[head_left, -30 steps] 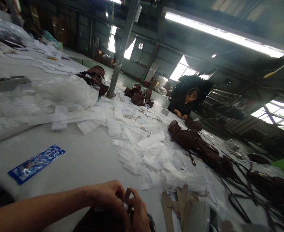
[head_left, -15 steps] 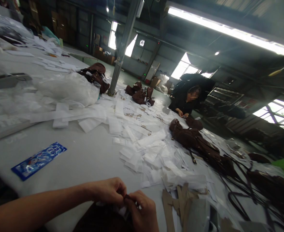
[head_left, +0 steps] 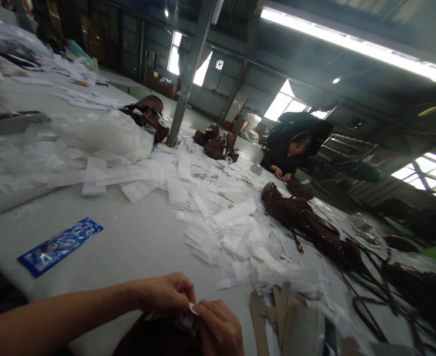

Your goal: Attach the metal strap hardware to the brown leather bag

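Observation:
Both hands meet at the upper edge of a dark brown bag (head_left: 153, 338) at the bottom of the head view. My left hand (head_left: 168, 294) is closed in a pinch at that edge. My right hand (head_left: 220, 324) is also closed, thumb and fingers pressed together on a small white piece of paper (head_left: 193, 309). This white piece shows in the narrow gap between the two hands. Crumpled white material sits in the bag just below the fingers. The fingertips are partly hidden, and the bag's lower part runs out of view.
A blue printed packet (head_left: 60, 245) lies on the grey table (head_left: 129, 247). White paper pieces (head_left: 233, 222) cover its middle, with brown-grey strips (head_left: 258, 316) nearer. Brown bags (head_left: 303, 212) with long straps lie right. A metal post (head_left: 188, 74) stands behind; a co-worker (head_left: 290, 153) sits across.
A dark brown bit showed between my fingertips before; now a white piece shows there. My right hand has turned slightly, its fingers closing more over the thumb. My left hand stays nearly still.

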`<state>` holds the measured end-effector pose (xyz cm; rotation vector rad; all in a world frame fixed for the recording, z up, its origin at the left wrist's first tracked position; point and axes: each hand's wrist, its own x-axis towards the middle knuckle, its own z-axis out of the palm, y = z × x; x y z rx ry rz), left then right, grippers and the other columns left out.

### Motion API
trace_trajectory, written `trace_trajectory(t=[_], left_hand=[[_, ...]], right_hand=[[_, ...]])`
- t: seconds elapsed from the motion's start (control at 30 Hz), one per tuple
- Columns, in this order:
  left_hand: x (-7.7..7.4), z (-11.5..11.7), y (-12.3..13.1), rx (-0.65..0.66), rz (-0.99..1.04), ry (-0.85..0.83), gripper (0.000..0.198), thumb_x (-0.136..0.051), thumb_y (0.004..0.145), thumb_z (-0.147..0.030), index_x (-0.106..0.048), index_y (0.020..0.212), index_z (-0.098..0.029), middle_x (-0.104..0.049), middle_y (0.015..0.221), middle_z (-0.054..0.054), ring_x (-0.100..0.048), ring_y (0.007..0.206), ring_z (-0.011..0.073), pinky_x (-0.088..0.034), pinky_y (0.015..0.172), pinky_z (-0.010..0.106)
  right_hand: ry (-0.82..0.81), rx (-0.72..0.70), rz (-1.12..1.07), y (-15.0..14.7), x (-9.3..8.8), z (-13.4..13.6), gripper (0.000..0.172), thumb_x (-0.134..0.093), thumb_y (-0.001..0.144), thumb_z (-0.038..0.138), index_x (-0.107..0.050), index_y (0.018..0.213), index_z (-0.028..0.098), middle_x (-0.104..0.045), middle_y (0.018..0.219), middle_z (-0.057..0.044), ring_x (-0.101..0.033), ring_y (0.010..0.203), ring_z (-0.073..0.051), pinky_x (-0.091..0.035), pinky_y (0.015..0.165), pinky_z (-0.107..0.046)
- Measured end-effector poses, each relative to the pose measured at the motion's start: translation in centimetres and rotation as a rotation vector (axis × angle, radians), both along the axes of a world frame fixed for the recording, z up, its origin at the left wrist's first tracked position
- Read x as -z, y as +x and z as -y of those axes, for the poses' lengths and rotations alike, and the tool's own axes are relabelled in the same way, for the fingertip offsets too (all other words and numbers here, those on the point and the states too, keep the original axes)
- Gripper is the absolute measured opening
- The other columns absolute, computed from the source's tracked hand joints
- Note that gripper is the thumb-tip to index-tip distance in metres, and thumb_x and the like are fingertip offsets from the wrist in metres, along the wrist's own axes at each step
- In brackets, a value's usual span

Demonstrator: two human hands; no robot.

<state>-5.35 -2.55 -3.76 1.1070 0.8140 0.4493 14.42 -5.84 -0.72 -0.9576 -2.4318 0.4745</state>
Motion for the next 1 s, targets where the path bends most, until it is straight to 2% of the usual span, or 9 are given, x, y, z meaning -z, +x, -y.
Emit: trace_trajectory(t=[0.2, 0.3, 0.4, 0.43, 0.5, 0.6, 0.73, 0.9, 1.0], left_hand=[[-0.4, -0.5, -0.6, -0.069, 0.057, -0.056, 0.011, -0.056, 0.059, -0.025, -0.057, 0.066, -0.016, -0.053, 0.053, -0.005, -0.038, 0.037, 0.0065, -0.026, 0.034, 0.018], [-0.8, -0.5, -0.5, -0.084, 0.060, -0.029, 0.008, -0.055, 0.059, -0.022, -0.057, 0.066, -0.016, -0.051, 0.049, -0.006, -0.035, 0.036, 0.0061, -0.022, 0.034, 0.018], [-1.0, -0.2, -0.1, -0.076, 0.051, 0.007, 0.007, -0.057, 0.059, -0.018, -0.059, 0.066, -0.016, -0.048, 0.048, -0.007, -0.034, 0.039, 0.0056, -0.021, 0.037, 0.018], [-0.9, -0.1, 0.0, -0.067, 0.047, 0.017, 0.006, -0.059, 0.059, -0.017, -0.060, 0.065, -0.015, -0.048, 0.048, -0.008, -0.034, 0.040, 0.0056, -0.020, 0.038, 0.018], [-0.8, 0.0, 0.1, -0.053, 0.042, 0.029, 0.006, -0.060, 0.060, -0.016, -0.061, 0.065, -0.015, -0.048, 0.048, -0.008, -0.035, 0.041, 0.0057, -0.019, 0.038, 0.018], [-0.5, 0.0, 0.0, -0.050, 0.041, 0.019, 0.010, -0.058, 0.060, -0.014, -0.063, 0.069, -0.014, -0.052, 0.049, -0.007, -0.037, 0.041, 0.0062, -0.019, 0.038, 0.018], [-0.4, -0.1, 0.0, -0.113, 0.046, -0.008, 0.012, -0.061, 0.059, -0.016, -0.064, 0.071, -0.014, -0.057, 0.052, -0.006, -0.040, 0.042, 0.0059, -0.022, 0.038, 0.017], [-0.1, 0.0, 0.4, -0.177, 0.050, -0.096, 0.011, -0.065, 0.059, -0.021, -0.064, 0.068, -0.015, -0.053, 0.046, -0.007, -0.036, 0.035, 0.0055, -0.023, 0.034, 0.017], [0.3, -0.2, 0.5, -0.192, 0.074, -0.177, 0.011, -0.062, 0.056, -0.020, -0.063, 0.066, -0.015, -0.052, 0.045, -0.007, -0.035, 0.033, 0.0057, -0.025, 0.031, 0.017]], right_hand=[[0.032, -0.051, 0.029, -0.1, -0.2, 0.3, 0.022, -0.044, 0.090, 0.012, -0.062, 0.082, 0.022, -0.070, 0.088, -0.004, -0.064, 0.073, -0.016, -0.050, 0.067, -0.025], [-0.134, 0.126, -0.112, -0.4, 0.0, 0.1, 0.012, -0.051, 0.087, 0.016, -0.062, 0.089, 0.022, -0.070, 0.077, 0.000, -0.066, 0.067, -0.014, -0.050, 0.062, -0.021], [-0.219, 0.268, -0.240, -0.8, 0.1, -0.3, 0.031, -0.061, 0.080, 0.018, -0.058, 0.112, 0.020, -0.069, 0.075, 0.001, -0.065, 0.062, -0.013, -0.051, 0.058, -0.019], [-0.209, 0.262, -0.242, -0.9, 0.1, -0.4, 0.031, -0.061, 0.081, 0.018, -0.060, 0.112, 0.019, -0.069, 0.076, 0.000, -0.065, 0.063, -0.013, -0.051, 0.059, -0.019], [-0.183, 0.206, -0.211, -1.2, 0.0, -0.6, 0.017, -0.055, 0.085, 0.019, -0.067, 0.097, 0.020, -0.067, 0.076, -0.002, -0.064, 0.066, -0.013, -0.049, 0.060, -0.020], [-0.128, 0.155, -0.163, -1.6, -0.1, -0.7, 0.023, -0.048, 0.090, 0.018, -0.068, 0.079, 0.021, -0.068, 0.073, -0.002, -0.064, 0.067, -0.014, -0.048, 0.061, -0.022], [0.014, 0.079, -0.086, -1.6, 0.1, -0.7, 0.026, -0.043, 0.090, 0.012, -0.066, 0.087, 0.023, -0.071, 0.078, -0.001, -0.065, 0.069, -0.017, -0.047, 0.062, -0.026], [0.231, -0.025, -0.078, -1.2, 0.6, -0.8, 0.023, -0.045, 0.085, 0.007, -0.063, 0.094, 0.019, -0.072, 0.081, -0.006, -0.064, 0.063, -0.018, -0.048, 0.056, -0.029], [0.281, -0.064, -0.086, -1.2, 0.8, -0.9, 0.028, -0.046, 0.083, 0.005, -0.061, 0.102, 0.017, -0.073, 0.087, -0.008, -0.065, 0.064, -0.018, -0.051, 0.057, -0.029]])
